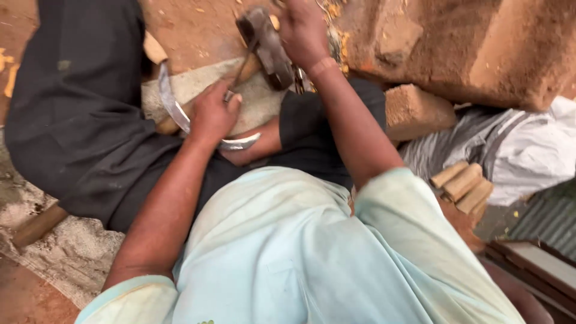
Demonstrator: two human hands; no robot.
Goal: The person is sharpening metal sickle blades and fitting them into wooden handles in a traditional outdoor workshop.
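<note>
Crowding the sickle blade [174, 105]: hammer [267, 45], stone block [417, 111], wooden pieces [463, 183].

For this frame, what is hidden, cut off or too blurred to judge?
Head view only:
- Curved grey metal sickle blade: its middle is covered by the left hand.
- Dark metal hammer head: motion-blurred; its handle is hidden under the right hand, whose grip is cut by the top edge.
- Small thin piece at the left fingertips: too small to identify.

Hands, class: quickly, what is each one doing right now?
Left hand: closed, pressing down the curved sickle blade.
Right hand: closed around the hammer, raised above the blade.
</note>
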